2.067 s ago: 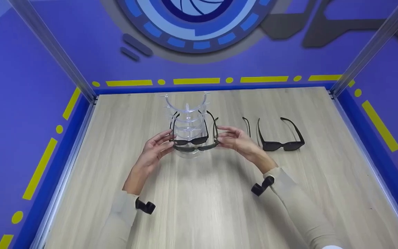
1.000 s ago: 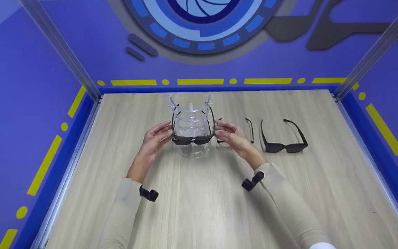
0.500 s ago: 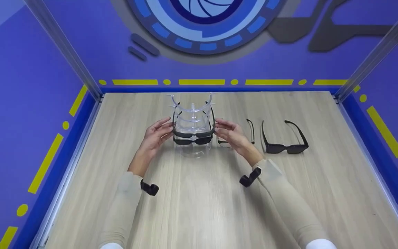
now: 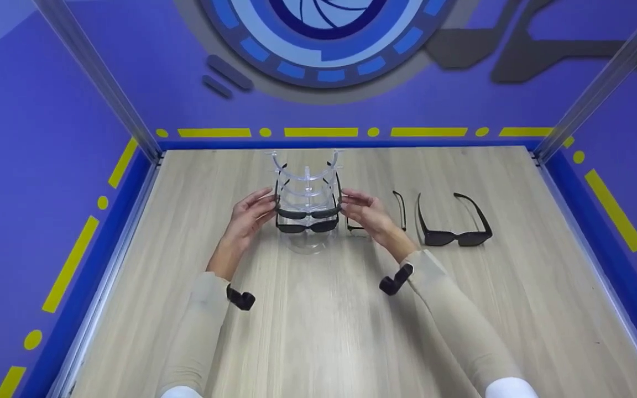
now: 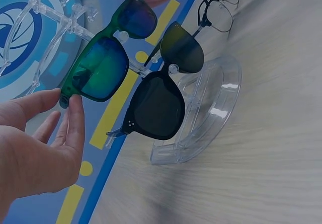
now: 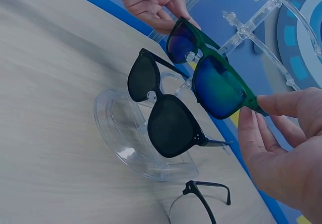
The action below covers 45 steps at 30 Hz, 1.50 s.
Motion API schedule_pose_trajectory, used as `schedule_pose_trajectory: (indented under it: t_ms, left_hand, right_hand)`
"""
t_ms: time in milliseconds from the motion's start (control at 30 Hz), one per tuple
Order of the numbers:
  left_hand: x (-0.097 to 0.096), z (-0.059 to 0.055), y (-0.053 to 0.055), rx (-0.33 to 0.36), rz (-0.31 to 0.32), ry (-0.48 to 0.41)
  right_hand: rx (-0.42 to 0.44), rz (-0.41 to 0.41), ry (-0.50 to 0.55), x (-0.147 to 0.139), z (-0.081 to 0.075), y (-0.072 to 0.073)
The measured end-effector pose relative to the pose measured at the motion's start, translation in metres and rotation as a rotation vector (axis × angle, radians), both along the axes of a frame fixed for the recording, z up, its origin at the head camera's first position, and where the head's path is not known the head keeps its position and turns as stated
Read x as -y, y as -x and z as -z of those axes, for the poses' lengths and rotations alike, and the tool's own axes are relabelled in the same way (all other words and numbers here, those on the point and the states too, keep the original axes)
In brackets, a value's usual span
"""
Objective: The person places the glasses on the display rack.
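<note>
Green-framed sunglasses [image 5: 103, 70] with mirrored blue-green lenses sit level on a clear display stand [image 4: 307, 246], above a black pair of sunglasses [image 6: 171, 126] on a lower tier. My left hand [image 4: 246, 218] pinches the left hinge end of the green pair between thumb and fingers. At the opposite hinge end, my right hand [image 4: 371, 215] pinches the frame the same way. In both wrist views the nose bridge of the green pair lies at the stand's small clear peg. The temples extend back on either side of the stand.
Thin-rimmed eyeglasses [image 4: 404, 213] lie on the wooden table [image 4: 318, 331], partly behind the right hand. Farther right rests another pair of black sunglasses [image 4: 458, 237], temples unfolded. Upper tiers of the stand hold no glasses. Blue printed walls enclose the back and sides.
The green sunglasses have moved up and back from in front of the black pair to the tier above it. Both hands travelled with them, the right shifting slightly inward.
</note>
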<state>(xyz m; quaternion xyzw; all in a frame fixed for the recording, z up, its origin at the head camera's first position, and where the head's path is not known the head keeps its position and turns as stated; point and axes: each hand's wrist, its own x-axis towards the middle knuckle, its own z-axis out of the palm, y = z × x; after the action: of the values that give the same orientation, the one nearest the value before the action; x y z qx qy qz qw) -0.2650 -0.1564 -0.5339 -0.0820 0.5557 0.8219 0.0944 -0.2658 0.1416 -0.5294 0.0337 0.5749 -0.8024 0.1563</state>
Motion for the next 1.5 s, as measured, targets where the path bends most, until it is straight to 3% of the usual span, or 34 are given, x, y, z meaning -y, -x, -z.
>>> schedule_pose_trajectory:
  t_ms: [200, 500, 933, 1500]
  left_hand:
    - [0.001, 0.002, 0.0, 0.004, -0.016, -0.025]
    - [0.005, 0.003, -0.002, 0.012, 0.001, 0.038]
    - [0.004, 0.004, -0.001, 0.038, 0.0, 0.009]
    - [0.008, 0.005, -0.002, 0.023, 0.01, 0.004]
  right_hand:
    - [0.001, 0.001, -0.01, 0.002, 0.002, 0.0]
    - [-0.003, -0.013, -0.017, 0.004, 0.004, 0.0]
    - [0.001, -0.01, -0.028, 0.005, 0.008, 0.001]
    - [0.014, -0.038, -0.061, -0.006, 0.005, -0.001]
